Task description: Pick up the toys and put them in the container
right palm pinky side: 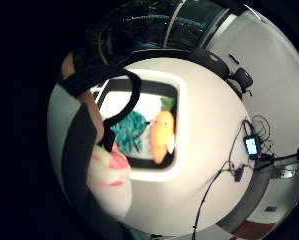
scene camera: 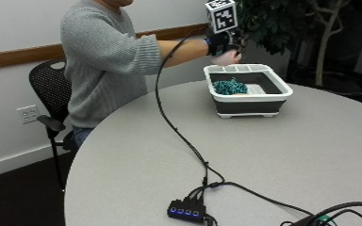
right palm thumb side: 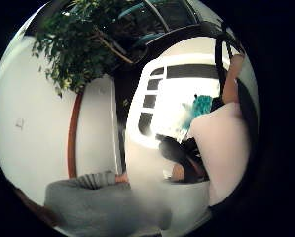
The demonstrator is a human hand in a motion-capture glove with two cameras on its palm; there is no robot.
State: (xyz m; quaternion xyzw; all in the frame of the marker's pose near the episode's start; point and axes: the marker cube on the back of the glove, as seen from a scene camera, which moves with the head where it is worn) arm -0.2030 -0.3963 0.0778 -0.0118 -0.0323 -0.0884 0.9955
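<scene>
Counter [scene camera: 275, 155]: round and pale; it carries the container near its far edge, in front of the seated person.
Container [scene camera: 283, 89]: white-rimmed tub with dark walls, open side up so toys can be dropped in from above.
Right hand [scene camera: 224, 47]: raised just above the container's near-person corner, a judgement being that it is poised to release over the opening.
Held toy [right palm pinky side: 111, 182]: pale plush with pink markings, fingers curled round it against the palm; its long axis cannot be told.
Carrot toy [right palm pinky side: 162, 135]: lies inside the container, long axis along a side wall, green top toward one corner.
Teal toy [scene camera: 229, 86]: crumpled heap inside the container, beside the carrot toy.
</scene>
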